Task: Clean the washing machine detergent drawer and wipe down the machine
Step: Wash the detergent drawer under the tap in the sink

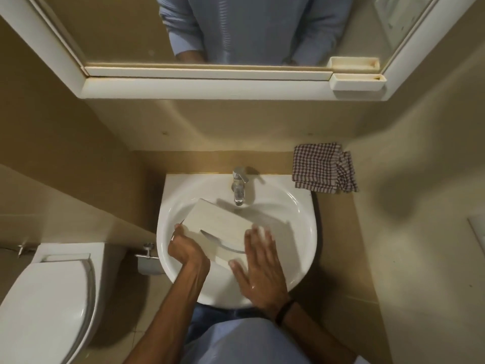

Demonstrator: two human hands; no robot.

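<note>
The white rectangular plastic detergent drawer (219, 227) lies tilted inside the white ceramic wash basin (301, 232) in the lower middle of the frame, its smooth underside up and a curved slot showing near its lower edge, its upper corner reaching toward the spout. The left hand (187, 252) holds the drawer at its lower-left edge, its grip clamped on that side with fingers curled around it; a thin pale object sticks out beside these fingers, too small to identify. The right hand (258, 269) lies flat on the drawer's lower-right end, fingers spread and straight, its grip apart, the skin looking wet; a dark band (284, 312) circles its wrist. Just above the drawer, at the back of the basin, stands a chrome single-lever tap (239, 186); no water can be made out at the spout. To the right of the tap, on the beige ledge, lies a folded red-and-white checked cloth (324, 168), one corner touching the basin rim. In the lower left of the frame sits a white toilet (44, 295) with its lid down, and between it and the basin is a chrome paper holder (148, 254). Across the top runs a white-framed mirror (126, 30) reflecting a blue shirt, with a small white plastic tray (358, 82) on its shelf at the upper right.
</note>
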